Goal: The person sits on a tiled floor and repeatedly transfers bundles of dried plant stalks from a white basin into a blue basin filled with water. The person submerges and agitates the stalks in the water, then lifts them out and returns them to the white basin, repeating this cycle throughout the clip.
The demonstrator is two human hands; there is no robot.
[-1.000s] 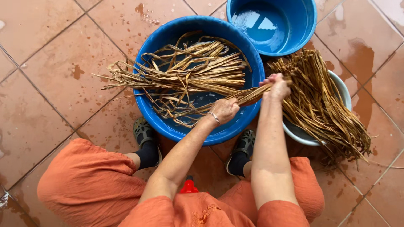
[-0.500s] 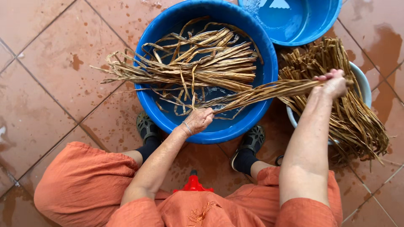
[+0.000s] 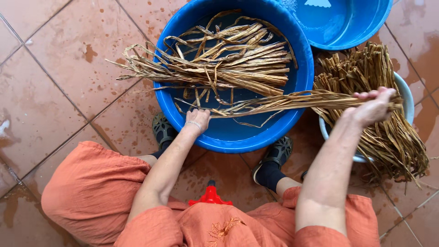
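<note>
A large blue basin (image 3: 292, 68) holds a heap of long tan dried strips (image 3: 228, 59) lying crosswise, some hanging over its left rim. My left hand (image 3: 197, 119) rests at the basin's near rim, fingers closed around one end of a bundle of strips (image 3: 283, 101). My right hand (image 3: 372, 106) grips the other end of that bundle, stretched out to the right above a pale bowl (image 3: 404, 98) piled with more strips (image 3: 384, 132).
A second blue basin (image 3: 352, 23) with water stands at the back right. Wet orange floor tiles (image 3: 59, 91) surround everything. My feet in dark shoes (image 3: 163, 130) sit just under the big basin's near edge. A red object (image 3: 210, 195) shows between my knees.
My right hand has pulled the bundle's end out to the right, over the pale bowl. My left hand stayed at the basin's near rim. The view shifted downward slightly.
</note>
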